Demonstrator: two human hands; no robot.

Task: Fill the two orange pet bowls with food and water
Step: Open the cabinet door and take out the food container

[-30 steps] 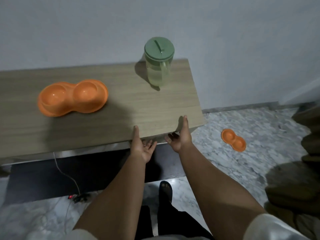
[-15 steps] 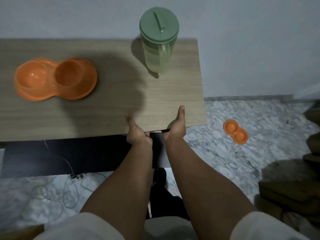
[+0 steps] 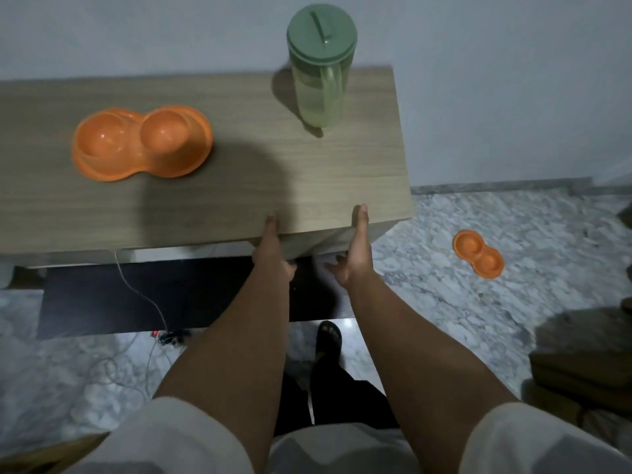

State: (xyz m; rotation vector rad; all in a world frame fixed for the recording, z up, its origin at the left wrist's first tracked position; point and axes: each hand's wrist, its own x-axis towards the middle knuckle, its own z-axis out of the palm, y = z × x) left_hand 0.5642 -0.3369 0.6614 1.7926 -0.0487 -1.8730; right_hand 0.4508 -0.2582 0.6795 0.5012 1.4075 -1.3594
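Both hands have slid apart along the table's near edge since half a second ago, and fingers that were tucked out of sight under the edge now show beneath it.

Largest first: a long wooden table point(image 3: 239, 186) stands against a pale wall, over a marble-patterned floor point(image 3: 478, 302). Two bare forearms reach forward from light sleeves toward the table's front right portion.

A tall pale-green pitcher point(image 3: 319, 87) with a darker green lid stands upright near the table's back edge, right of centre.

An orange double pet bowl point(image 3: 142, 145) lies on the table's left part, well apart from the pitcher; both cups look empty (the light is dim).

The left hand point(image 3: 272, 254) rests its thumb on the tabletop edge, with its fingers loosely spread below the edge, holding nothing. The right hand point(image 3: 355, 258) mirrors it just to the right, thumb on top, fingers apart and relaxed underneath.

A second, smaller-looking orange double bowl point(image 3: 478, 253) lies on the floor to the right of the table.

A thin cable point(image 3: 143, 295) hangs from the table down to the floor.
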